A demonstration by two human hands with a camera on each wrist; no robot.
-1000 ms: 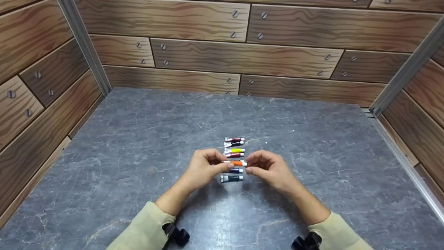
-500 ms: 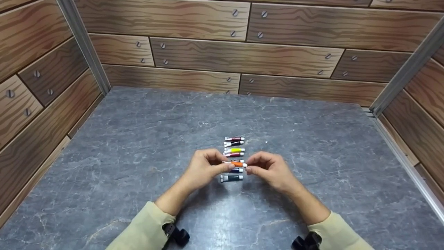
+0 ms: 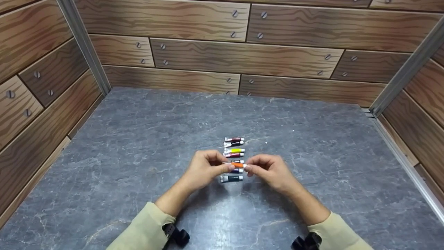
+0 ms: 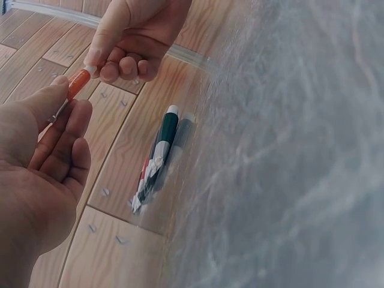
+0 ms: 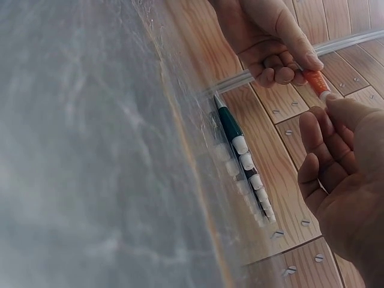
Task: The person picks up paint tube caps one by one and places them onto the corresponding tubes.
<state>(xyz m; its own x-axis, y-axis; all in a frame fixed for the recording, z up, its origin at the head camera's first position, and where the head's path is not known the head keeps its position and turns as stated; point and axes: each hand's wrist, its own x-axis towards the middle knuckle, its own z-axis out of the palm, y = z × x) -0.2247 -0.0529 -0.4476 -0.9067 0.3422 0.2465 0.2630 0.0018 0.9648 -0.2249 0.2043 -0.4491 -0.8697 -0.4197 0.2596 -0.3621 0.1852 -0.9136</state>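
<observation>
An orange paint tube (image 3: 238, 165) with a white cap is held up above the table between both hands. My left hand (image 3: 207, 166) pinches its crimped tail end between thumb and fingers. At the other end, my right hand (image 3: 269, 168) pinches the white cap (image 5: 324, 95) with thumb and fingertips. Below and around it, several small paint tubes lie in a column, caps to the right. The dark green tube (image 3: 231, 178) is nearest me, then a dark blue tube (image 3: 237, 171). Farther back lie a red tube (image 3: 235, 155), a yellow tube (image 3: 236, 150), a black tube (image 3: 234, 143) and a dark red tube (image 3: 235, 139).
The grey marbled tabletop (image 3: 156, 132) is bounded by wood-patterned panels (image 3: 208, 52) at the back and both sides. Metal posts stand at the back corners. A tiny white speck (image 3: 266, 142) lies right of the tubes.
The orange tube has come slightly toward me, uncovering part of a tube behind it. My right thumb and fingers have closed over its cap; the left hand stays nearly still.
</observation>
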